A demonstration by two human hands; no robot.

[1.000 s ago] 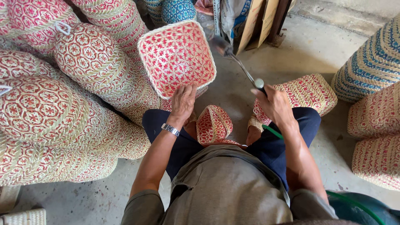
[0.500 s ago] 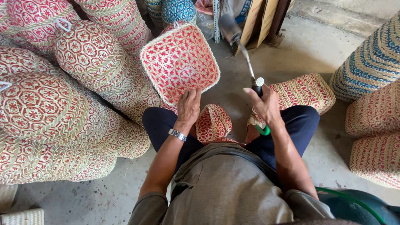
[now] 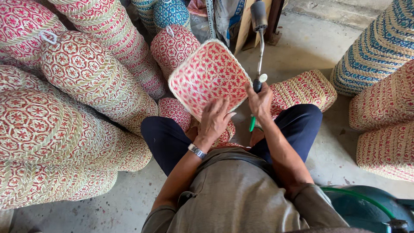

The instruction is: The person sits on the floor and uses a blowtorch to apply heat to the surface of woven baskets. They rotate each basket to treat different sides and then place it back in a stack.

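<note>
My left hand (image 3: 214,119), with a metal watch on the wrist, holds a square red-and-cream woven basket (image 3: 208,77) by its near edge, tilted up with its inside facing me. My right hand (image 3: 260,100) grips the handle of a gas torch (image 3: 259,32) whose metal tube points away, its dark nozzle just past the basket's far right corner. A green hose (image 3: 252,124) hangs from the handle. More small woven baskets (image 3: 174,111) lie between my knees, partly hidden by my arms.
Tall stacks of red-and-cream woven baskets (image 3: 82,82) crowd the left. Blue-and-cream stacks (image 3: 379,47) and red ones (image 3: 388,129) stand right. One basket (image 3: 304,88) lies beside my right knee. A green gas cylinder (image 3: 366,211) sits at lower right on bare concrete floor.
The basket has tilted and swung to the right in my left hand. The torch has swung upright, its nozzle now farther up beside the basket's right corner.
</note>
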